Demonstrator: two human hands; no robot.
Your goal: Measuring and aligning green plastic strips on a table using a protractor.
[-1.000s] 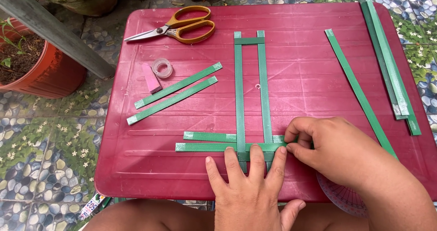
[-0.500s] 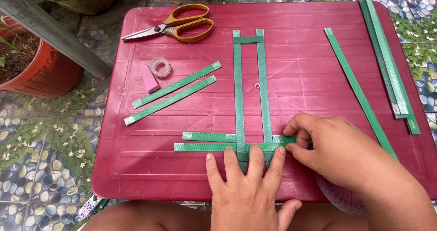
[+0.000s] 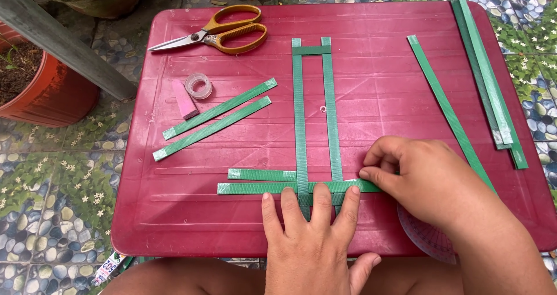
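**Both my hands on the green strip frame**

Looking down from my head: my left hand (image 3: 316, 243) lies flat, palm down, at the near edge of the red table (image 3: 377, 109). Its four fingers are spread and straight, not curled round anything; their tips press on the lower ends of the two upright green strips (image 3: 300, 115) where the lower cross strip (image 3: 272, 187) passes over them. My right hand (image 3: 426, 182) comes in from the right, and its thumb and forefinger are closed together on the right end of that same cross strip, pinching it just beside the right upright.

The frame itself sits in the middle of the table: two long uprights running away from me, joined at the far end by a short green crosspiece (image 3: 311, 50). A second, shorter cross strip (image 3: 261, 174) lies just above the one I pinch, reaching the left upright.

To the left, two loose green strips (image 3: 217, 118) lie slanted side by side. Near them are a small roll of clear tape (image 3: 198, 85) and a pink eraser (image 3: 185, 99). Scissors with orange handles (image 3: 217, 35) rest at the far left. On the right lie one long slanted strip (image 3: 444, 97) and a bundle of longer strips (image 3: 484, 74) at the table's edge. A clear protractor (image 3: 426, 237) shows under my right wrist. A red-orange plant pot (image 3: 43, 92) stands on the tiled floor to the left.
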